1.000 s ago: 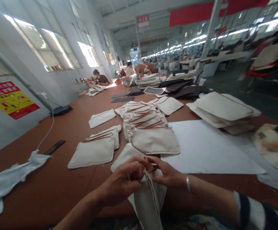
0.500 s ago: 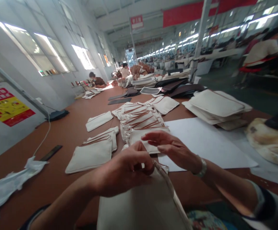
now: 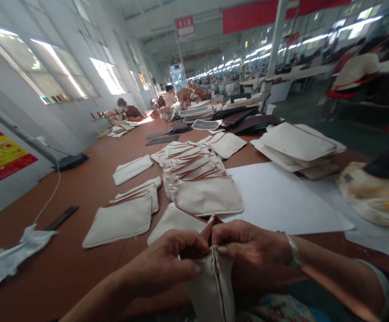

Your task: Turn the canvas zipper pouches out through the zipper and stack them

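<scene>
Head view: cream pouch (image 3: pixel 203 286) hung at near edge of brown table (image 3: pixel 90 188), top end pinched by thumb and fingers of left hand (image 3: pixel 170 259) and right hand (image 3: pixel 253 243). Seam could be skewed if pulled unevenly; grip could be lost if pinch is loosened. Loose pouch (image 3: pixel 177 221) just beyond knuckles, easily nudged. Way forward blocked by pouch pile (image 3: pixel 194 167); right side covered by white sheet (image 3: pixel 281 197).

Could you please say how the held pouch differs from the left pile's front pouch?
The held pouch is pinched by the left hand and right hand; the front pouch lies untouched. The held pouch is seen nearly edge-on; the front pouch shows its broad face. Both are off-white.
</scene>
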`<state>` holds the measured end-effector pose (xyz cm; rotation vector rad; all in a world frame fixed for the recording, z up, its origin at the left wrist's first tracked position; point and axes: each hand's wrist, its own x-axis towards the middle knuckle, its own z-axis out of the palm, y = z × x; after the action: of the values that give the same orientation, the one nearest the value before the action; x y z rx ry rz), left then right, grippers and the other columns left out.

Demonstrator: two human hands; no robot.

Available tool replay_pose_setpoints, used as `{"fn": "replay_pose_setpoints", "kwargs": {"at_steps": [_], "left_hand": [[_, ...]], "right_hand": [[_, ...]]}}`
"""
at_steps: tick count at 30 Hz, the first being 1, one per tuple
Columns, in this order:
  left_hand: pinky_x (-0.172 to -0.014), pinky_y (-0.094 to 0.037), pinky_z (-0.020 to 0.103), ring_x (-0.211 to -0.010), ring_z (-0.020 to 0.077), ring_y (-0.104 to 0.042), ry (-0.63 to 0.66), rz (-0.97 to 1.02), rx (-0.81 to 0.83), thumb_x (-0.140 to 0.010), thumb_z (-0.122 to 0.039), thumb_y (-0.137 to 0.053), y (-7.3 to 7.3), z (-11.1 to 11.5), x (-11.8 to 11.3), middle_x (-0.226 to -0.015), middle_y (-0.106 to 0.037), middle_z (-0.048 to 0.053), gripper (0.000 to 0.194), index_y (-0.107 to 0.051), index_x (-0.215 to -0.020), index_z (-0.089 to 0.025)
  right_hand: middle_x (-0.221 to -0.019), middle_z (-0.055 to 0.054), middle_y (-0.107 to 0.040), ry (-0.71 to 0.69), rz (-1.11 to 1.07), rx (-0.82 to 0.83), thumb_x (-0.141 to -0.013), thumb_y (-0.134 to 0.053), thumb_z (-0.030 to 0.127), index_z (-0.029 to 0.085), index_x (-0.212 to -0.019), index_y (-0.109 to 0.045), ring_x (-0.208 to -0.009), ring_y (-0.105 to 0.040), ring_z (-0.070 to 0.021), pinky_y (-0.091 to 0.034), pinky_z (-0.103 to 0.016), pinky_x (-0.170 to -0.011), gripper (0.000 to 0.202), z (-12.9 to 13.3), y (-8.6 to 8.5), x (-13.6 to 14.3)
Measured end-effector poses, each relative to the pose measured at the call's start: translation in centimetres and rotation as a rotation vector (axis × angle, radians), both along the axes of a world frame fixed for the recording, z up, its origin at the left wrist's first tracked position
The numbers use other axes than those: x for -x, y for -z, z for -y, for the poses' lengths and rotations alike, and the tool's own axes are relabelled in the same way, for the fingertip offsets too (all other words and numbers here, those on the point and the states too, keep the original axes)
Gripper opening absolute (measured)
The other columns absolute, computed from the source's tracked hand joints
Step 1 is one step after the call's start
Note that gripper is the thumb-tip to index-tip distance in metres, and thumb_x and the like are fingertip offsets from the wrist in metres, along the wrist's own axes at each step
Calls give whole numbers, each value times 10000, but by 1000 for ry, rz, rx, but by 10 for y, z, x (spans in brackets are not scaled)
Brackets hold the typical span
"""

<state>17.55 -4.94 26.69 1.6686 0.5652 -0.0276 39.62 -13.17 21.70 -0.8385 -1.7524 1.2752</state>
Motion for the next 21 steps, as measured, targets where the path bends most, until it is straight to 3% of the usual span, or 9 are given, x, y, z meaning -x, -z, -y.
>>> {"fn": "replay_pose_setpoints", "kwargs": {"at_steps": [4, 6, 11, 15, 18, 21], "left_hand": [[-601, -291, 232, -670, 117, -386, -67, -18, 6, -760, -310, -690, 0, 0, -3, -711, -491, -33, 219, -682, -892, -136], [-583, -275, 235, -646, 111, -377, -83, -26, -24, -758, -373, -729, 1, 1, -5, -686, -492, -31, 270, -691, -860, -127], [-570, -283, 220, -605, 96, -399, -151, -8, 93, -710, -301, -759, 3, 4, -11, -649, -545, -18, 214, -712, -785, -106], [-574, -293, 211, -597, 92, -406, -167, 29, 197, -692, -284, -739, 2, 6, -14, -639, -567, -11, 200, -725, -774, -102], [-562, -291, 212, -600, 96, -397, -158, 11, 91, -713, -286, -702, -2, 9, -18, -628, -544, -18, 188, -700, -749, -102], [-520, -283, 209, -592, 101, -399, -158, -67, -153, -750, -211, -614, -5, 15, -20, -619, -513, -29, 110, -666, -730, -116]], "right_hand": [[-847, -21, -559, 136, 73, -8, -947, -513, 252, 161, -782, -556, -769, -485, -135, -401, -240, -684, 193, 10, -14, 6], [-874, -30, -568, 147, 44, -47, -940, -494, 233, 166, -771, -531, -796, -498, -143, -413, -250, -711, 185, 12, -16, 9], [-943, -42, -597, 141, -15, -63, -922, -476, 191, 168, -810, -539, -868, -518, -155, -420, -265, -779, 130, 14, -13, 10], [-939, -50, -604, 158, -38, 2, -920, -488, 283, 155, -882, -592, -839, -520, -164, -418, -275, -745, 168, 16, -12, 9], [-897, -38, -592, 206, -42, 73, -874, -563, 381, 151, -927, -608, -773, -501, -153, -406, -255, -660, 241, 16, -16, 14], [-754, 13, -532, 312, 51, 86, -743, -639, 223, 156, -788, -563, -666, -433, -111, -350, -211, -562, 111, 16, -21, 20]]}}
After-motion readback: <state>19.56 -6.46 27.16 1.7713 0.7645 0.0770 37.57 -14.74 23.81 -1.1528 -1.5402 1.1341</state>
